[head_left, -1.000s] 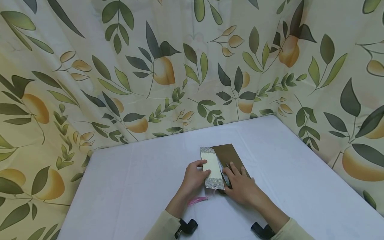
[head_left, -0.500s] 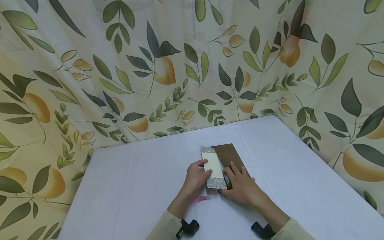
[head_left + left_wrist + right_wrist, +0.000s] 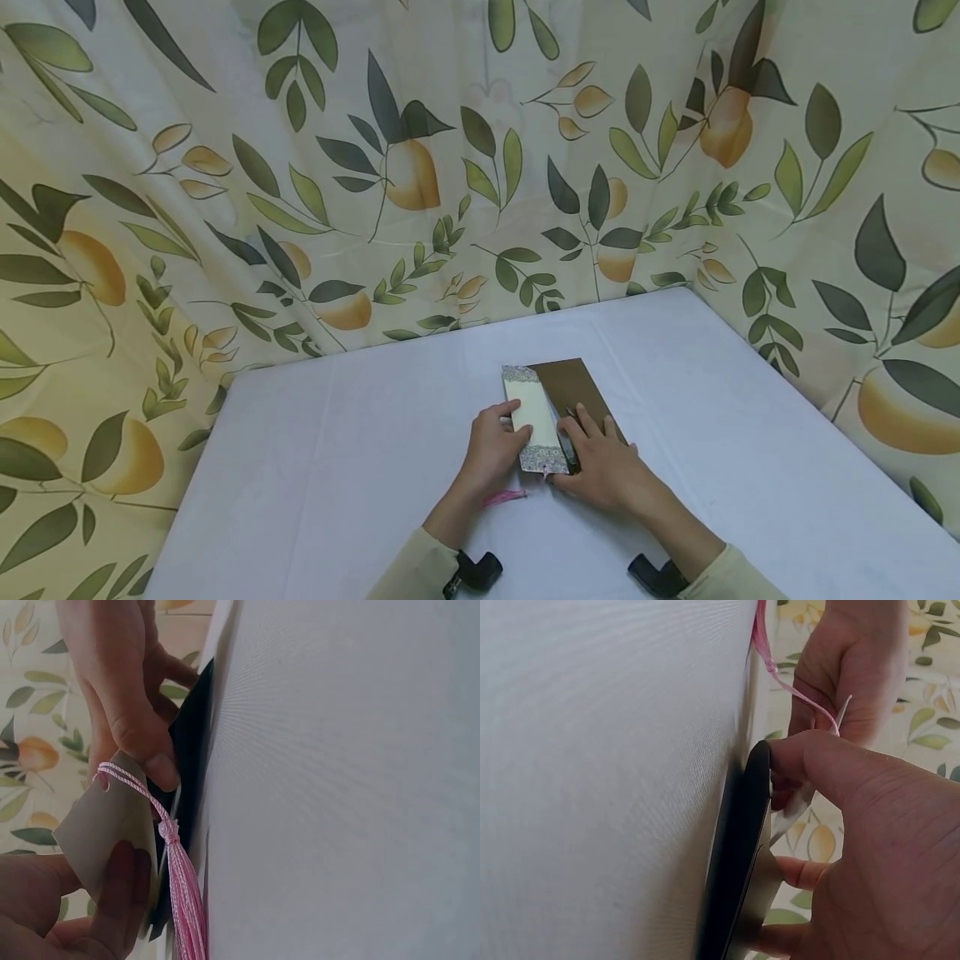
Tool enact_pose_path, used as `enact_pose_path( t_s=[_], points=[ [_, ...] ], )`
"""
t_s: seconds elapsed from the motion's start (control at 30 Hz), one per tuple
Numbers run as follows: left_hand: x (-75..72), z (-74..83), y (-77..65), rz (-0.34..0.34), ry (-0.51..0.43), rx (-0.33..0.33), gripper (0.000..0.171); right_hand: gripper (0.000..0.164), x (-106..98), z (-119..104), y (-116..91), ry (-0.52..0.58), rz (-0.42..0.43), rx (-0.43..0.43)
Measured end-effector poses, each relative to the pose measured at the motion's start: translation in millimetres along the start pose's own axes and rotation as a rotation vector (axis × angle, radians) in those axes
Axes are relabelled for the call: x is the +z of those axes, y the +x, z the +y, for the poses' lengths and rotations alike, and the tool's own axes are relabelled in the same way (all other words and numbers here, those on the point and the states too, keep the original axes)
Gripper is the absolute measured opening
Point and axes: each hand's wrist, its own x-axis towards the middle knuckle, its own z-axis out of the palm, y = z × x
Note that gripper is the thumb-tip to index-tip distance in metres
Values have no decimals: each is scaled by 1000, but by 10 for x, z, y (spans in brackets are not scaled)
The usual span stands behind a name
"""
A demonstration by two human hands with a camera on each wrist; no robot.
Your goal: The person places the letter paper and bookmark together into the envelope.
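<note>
My left hand (image 3: 493, 450) pinches a cream bookmark (image 3: 531, 408) by its left edge, thumb on the face and fingers beneath. Grey lace-like bands cross both ends of the bookmark, and a pink tassel (image 3: 185, 896) hangs from the hole at its near end. Under and beside it lies a flat brown rectangular thing (image 3: 577, 387), like a cover or sleeve, dark on its underside (image 3: 727, 862). My right hand (image 3: 600, 462) grips this at the near right corner, fingers spread over the top, thumb at the edge. The bookmark overlaps its left part.
A white-covered table (image 3: 360, 450) carries everything. A curtain (image 3: 420, 167) with leaf and fruit print rises behind the table's back and right edges. Black wrist cameras (image 3: 480, 571) sit at both pale sleeves.
My left hand and the bookmark have shifted slightly to the right, toward my right hand, and the tassel has followed. The right hand and the brown thing have stayed nearly still.
</note>
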Motion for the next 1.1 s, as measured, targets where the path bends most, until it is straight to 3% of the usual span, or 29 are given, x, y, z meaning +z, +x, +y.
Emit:
enact_pose_path(
  t_s=[0.33, 0.67, 1.1],
  points=[
    [76, 22, -30, 10, 28, 29, 51, 72, 8, 13, -7, -4, 2, -5],
    [92, -15, -29, -33, 49, 25, 56, 75, 18, 28, -1, -4, -1, -10],
    [66, -10, -17, -52, -4, -33, 58, 75, 1, 9, -3, 1, -6, -7]
  ],
)
